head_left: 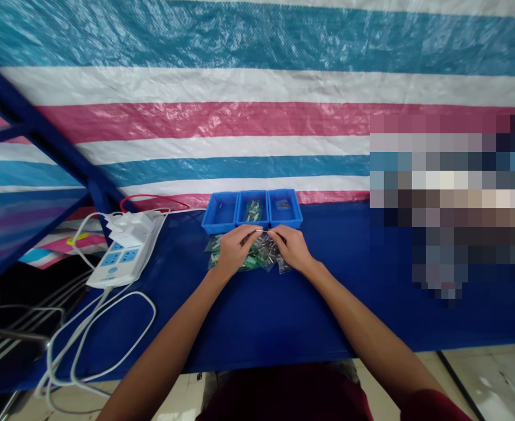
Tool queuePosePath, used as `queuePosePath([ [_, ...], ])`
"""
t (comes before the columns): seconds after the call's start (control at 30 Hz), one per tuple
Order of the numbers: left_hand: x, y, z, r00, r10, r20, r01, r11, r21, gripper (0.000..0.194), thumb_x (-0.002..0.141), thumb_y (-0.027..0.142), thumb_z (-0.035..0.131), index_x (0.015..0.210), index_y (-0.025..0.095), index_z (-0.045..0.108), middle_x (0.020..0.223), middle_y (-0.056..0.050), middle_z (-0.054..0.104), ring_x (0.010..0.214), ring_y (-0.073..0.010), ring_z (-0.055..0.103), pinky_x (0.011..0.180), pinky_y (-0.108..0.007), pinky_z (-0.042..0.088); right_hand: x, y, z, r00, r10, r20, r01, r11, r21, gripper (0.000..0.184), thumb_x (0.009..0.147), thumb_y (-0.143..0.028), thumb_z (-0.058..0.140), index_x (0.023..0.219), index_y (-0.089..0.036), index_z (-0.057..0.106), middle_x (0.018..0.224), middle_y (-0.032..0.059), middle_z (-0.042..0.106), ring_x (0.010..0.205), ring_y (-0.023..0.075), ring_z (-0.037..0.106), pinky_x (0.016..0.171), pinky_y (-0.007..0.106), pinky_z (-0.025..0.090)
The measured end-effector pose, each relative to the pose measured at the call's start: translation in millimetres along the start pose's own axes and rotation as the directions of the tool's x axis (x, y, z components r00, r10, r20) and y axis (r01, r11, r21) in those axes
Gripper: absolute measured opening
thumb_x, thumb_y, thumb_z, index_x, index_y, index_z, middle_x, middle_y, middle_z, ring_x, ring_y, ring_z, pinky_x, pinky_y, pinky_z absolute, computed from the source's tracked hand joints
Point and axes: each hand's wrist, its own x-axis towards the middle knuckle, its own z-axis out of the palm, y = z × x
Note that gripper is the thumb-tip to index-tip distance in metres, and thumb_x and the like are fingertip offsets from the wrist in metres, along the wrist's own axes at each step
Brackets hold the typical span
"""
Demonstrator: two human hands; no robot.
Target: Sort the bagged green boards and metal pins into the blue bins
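Note:
My left hand (233,250) and my right hand (296,248) meet in front of three joined blue bins, fingertips pinched. Between them is a thin, shiny, rod-like piece (263,230), held at both ends and too small to name exactly. Beneath the hands lie green-tinted plastic bags (251,263) and clear bags of small metal parts (284,266), partly hidden by my fingers. In the middle bin (238,217) sits a green-and-clear bag (253,209). The right bin (297,217) holds a small clear packet (282,204), while the left bin (207,219) has a tiny bit inside.
A white power strip (117,263) with plugged-in adapters (131,229) stands on the blue table (261,327) at left. Its white cables (152,316) loop toward the front edge. Blue frame bars (55,137) rise at left, with striped sheeting (239,123) behind. The right side is pixelated.

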Motion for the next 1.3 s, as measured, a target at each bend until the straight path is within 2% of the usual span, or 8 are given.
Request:
queuePosePath([
  [0.17,-1,2,0.3,0.995,-0.096,0.012,0.097,0.990,-0.106,0.027,0.092,0.037,0.051,0.100,0.019,0.069,0.092,-0.004,0.074,0.075,-0.0155,0.069,0.070,-0.027,0.056,0,-1,0,0.999,0.032,-0.012,-0.033,0.999,-0.041,0.040,0.097,-0.041,0.037,0.079,-0.019,0.064,0.072,0.0031,0.065,0.067,0.0145,0.059,0.068,0.024,0.042],
  [0.33,-1,-1,0.6,0.992,-0.125,-0.005,0.123,0.982,-0.145,0.026,0.093,0.036,0.048,0.096,0.017,0.065,0.090,-0.005,0.072,0.075,-0.0147,0.069,0.068,-0.025,0.056,1,-4,-4,0.995,0.067,-0.068,-0.071,0.996,-0.051,0.044,0.097,-0.042,0.035,0.071,-0.019,0.061,0.066,0.0024,0.063,0.061,0.0135,0.057,0.064,0.024,0.041],
  [0.6,2,-2,-1.2,1.000,-0.004,0.019,0.002,0.996,0.085,0.030,0.097,0.034,0.041,0.109,0.017,0.064,0.090,-0.006,0.067,0.078,-0.0141,0.062,0.076,-0.027,0.050,1,-4,-6,0.992,0.079,-0.094,-0.084,0.995,-0.051,0.046,0.097,-0.044,0.033,0.071,-0.019,0.061,0.065,0.0023,0.061,0.060,0.0139,0.056,0.063,0.024,0.040],
  [0.83,2,-5,-0.5,0.997,0.039,-0.069,-0.035,0.998,0.060,0.023,0.092,0.035,0.053,0.097,0.019,0.069,0.086,-0.005,0.067,0.075,-0.0144,0.061,0.073,-0.028,0.049,1,-5,-6,0.990,0.072,-0.122,-0.077,0.996,-0.039,0.045,0.097,-0.043,0.035,0.071,-0.018,0.061,0.064,0.0019,0.061,0.060,0.0139,0.056,0.062,0.025,0.040],
  [0.93,2,-6,-0.9,0.996,0.050,-0.069,-0.046,0.997,0.058,0.025,0.095,0.032,0.048,0.096,0.020,0.071,0.089,-0.005,0.067,0.081,-0.0149,0.063,0.074,-0.028,0.050,0,-4,-6,0.988,0.063,-0.140,-0.069,0.997,-0.033,0.044,0.097,-0.042,0.035,0.071,-0.018,0.062,0.065,0.0022,0.061,0.060,0.0139,0.057,0.063,0.025,0.040],
  [1.07,1,-10,0.4,0.996,0.067,-0.062,-0.070,0.997,-0.043,0.028,0.097,0.025,0.043,0.101,0.019,0.070,0.090,-0.005,0.070,0.075,-0.0125,0.065,0.074,-0.026,0.052,0,-3,-5,0.985,0.059,-0.162,-0.064,0.997,-0.030,0.042,0.096,-0.040,0.037,0.073,-0.018,0.063,0.064,0.0023,0.062,0.060,0.0138,0.057,0.062,0.025,0.041],
  [1.17,0,-11,2.5,0.997,0.026,-0.078,-0.034,0.994,-0.103,0.026,0.096,0.025,0.045,0.102,0.018,0.069,0.078,-0.003,0.070,0.063,-0.0103,0.063,0.067,-0.023,0.052,0,-3,-4,0.982,0.027,-0.186,-0.026,1.000,0.006,0.036,0.095,-0.039,0.041,0.083,-0.017,0.067,0.075,0.0040,0.067,0.067,0.0148,0.061,0.067,0.025,0.044],
  [1.3,-1,-11,3.7,0.999,-0.027,-0.035,0.022,0.991,-0.129,0.023,0.094,0.028,0.048,0.102,0.018,0.067,0.065,0.002,0.064,0.049,-0.0074,0.056,0.055,-0.018,0.048,1,-4,-3,0.985,-0.009,-0.172,0.019,0.998,0.057,0.028,0.093,-0.036,0.047,0.098,-0.017,0.067,0.092,0.0060,0.070,0.073,0.0146,0.063,0.072,0.026,0.048],
])
